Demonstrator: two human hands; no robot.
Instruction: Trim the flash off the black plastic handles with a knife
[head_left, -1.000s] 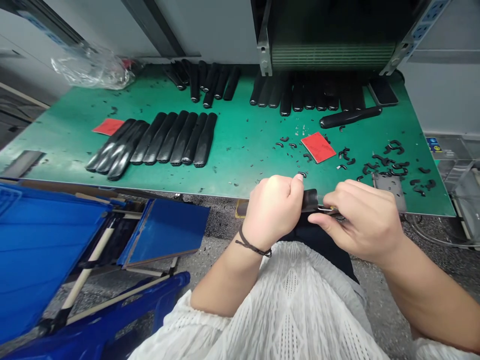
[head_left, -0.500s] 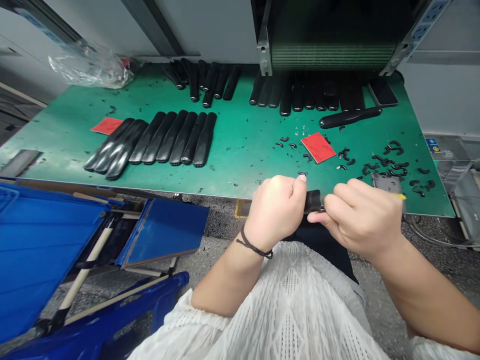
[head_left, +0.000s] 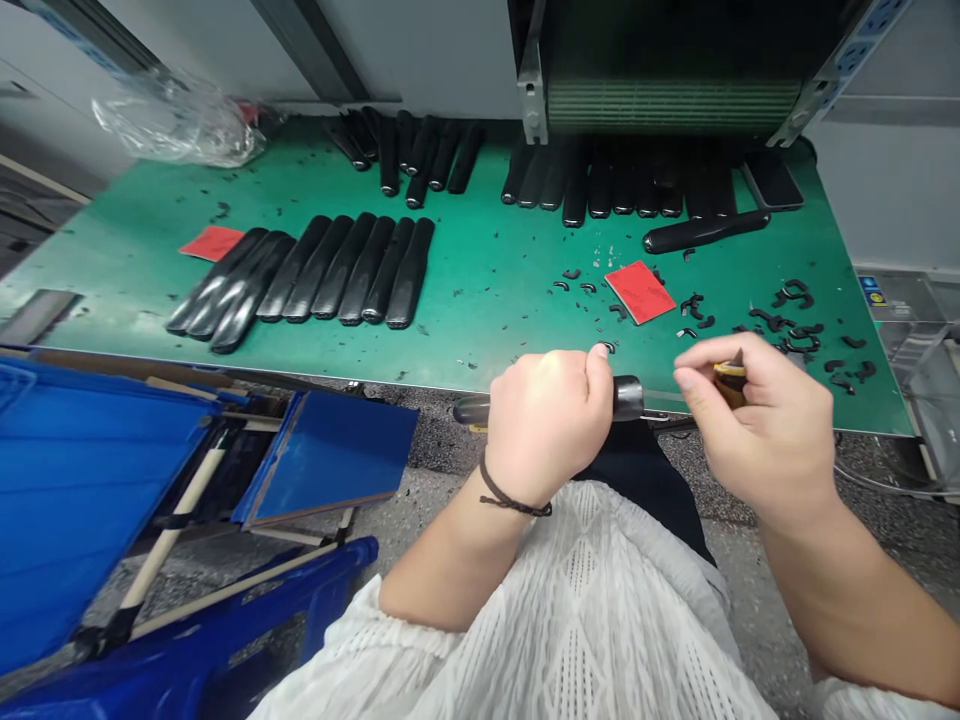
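Note:
My left hand (head_left: 551,420) is wrapped round a black plastic handle-like piece (head_left: 628,398), held level just off the table's front edge. Its rounded far end sticks out left of the fist, and its wider end points toward my other hand. My right hand (head_left: 772,425) is apart from the piece, to its right, with thumb and forefinger stretched forward. The curled fingers grip a small yellow-edged tool (head_left: 730,373); most of it is hidden in the palm, so its kind does not show. Curved black scraps (head_left: 802,330) lie beyond this hand.
On the green table (head_left: 480,300) lies a row of similar black pieces (head_left: 345,270) at left, with more pieces (head_left: 431,155) behind. A red square (head_left: 640,292), a phone (head_left: 774,180) and a green-ribbed machine (head_left: 671,105) are at right. Blue bins (head_left: 330,460) stand lower left.
My right hand has drawn away from the black piece to the right and turned, opening a gap. The left hand keeps its hold, and more of the piece shows now.

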